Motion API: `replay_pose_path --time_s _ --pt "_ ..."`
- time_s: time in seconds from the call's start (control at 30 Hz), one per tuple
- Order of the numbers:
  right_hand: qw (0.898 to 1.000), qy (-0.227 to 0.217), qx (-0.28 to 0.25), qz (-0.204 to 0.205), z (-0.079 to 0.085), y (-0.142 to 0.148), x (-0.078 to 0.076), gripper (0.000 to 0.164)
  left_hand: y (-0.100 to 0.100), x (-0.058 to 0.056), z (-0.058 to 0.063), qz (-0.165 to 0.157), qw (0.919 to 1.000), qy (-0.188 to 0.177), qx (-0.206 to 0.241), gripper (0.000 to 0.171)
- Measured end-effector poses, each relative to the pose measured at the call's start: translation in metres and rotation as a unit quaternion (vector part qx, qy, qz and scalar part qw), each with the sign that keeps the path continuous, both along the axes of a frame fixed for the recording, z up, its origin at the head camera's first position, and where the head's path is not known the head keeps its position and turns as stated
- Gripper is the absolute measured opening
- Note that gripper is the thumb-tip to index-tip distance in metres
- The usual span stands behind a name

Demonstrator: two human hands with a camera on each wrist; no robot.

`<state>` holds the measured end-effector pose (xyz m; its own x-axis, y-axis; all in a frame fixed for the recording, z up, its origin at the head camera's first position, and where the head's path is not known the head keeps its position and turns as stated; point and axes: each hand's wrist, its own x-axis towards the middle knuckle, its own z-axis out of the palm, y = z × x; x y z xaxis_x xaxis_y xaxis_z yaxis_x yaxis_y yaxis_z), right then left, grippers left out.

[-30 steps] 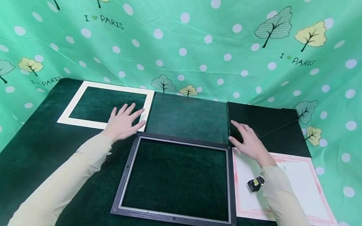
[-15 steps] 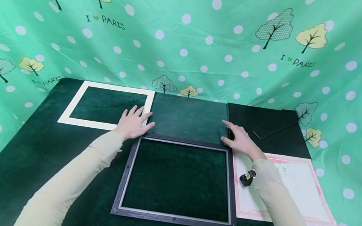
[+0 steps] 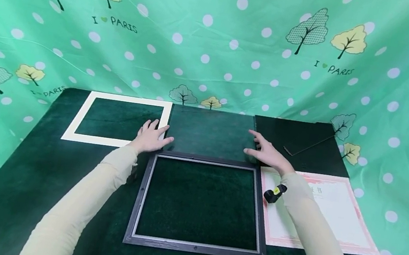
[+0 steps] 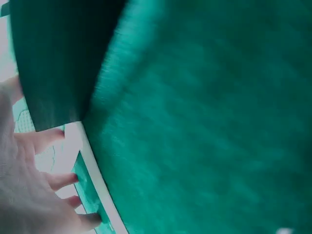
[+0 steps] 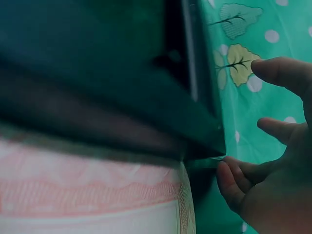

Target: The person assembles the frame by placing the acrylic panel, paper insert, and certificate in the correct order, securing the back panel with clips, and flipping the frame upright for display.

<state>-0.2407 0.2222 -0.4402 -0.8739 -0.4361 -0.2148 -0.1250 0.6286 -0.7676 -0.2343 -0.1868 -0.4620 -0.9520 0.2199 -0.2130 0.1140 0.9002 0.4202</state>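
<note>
A clear sheet [image 3: 211,133] lies at the back middle of the dark green cloth, between a white mat border [image 3: 94,140] and a black backing board [image 3: 317,152]. My left hand [image 3: 148,137], fingers spread, is over the mat's right side, its thumb at the sheet's left edge. Opposite it, my right hand [image 3: 269,154] reaches across the sheet's right edge with thumb and fingers extended and apart. Neither hand grips anything. In front of the sheet lies a dark grey picture frame [image 3: 170,244]; its corner shows beside the left hand [image 4: 29,180] in the left wrist view.
A pink-bordered certificate [image 3: 337,224] lies right of the frame, partly under my right forearm. The backing board carries a thin stand leg [image 3: 312,145]. A green polka-dot curtain [image 3: 219,36] rises behind the table and along both sides.
My left hand has moved right, from the mat toward the sheet's left edge. My right hand has shifted left, off the black board and over the sheet's right edge. The flat pieces have stayed put.
</note>
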Motion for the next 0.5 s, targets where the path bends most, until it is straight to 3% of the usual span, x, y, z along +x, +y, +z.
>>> replay_pose_path --time_s 0.23,0.5 --pt "0.996 -0.043 -0.079 -0.027 -0.002 0.003 -0.004 0.075 -0.003 -0.005 0.007 0.017 0.9942 -0.068 0.082 0.074" --pt "0.987 -0.043 -0.139 -0.064 -0.014 0.006 -0.007 0.069 -0.003 -0.012 0.011 0.077 0.9736 -0.122 0.177 0.069"
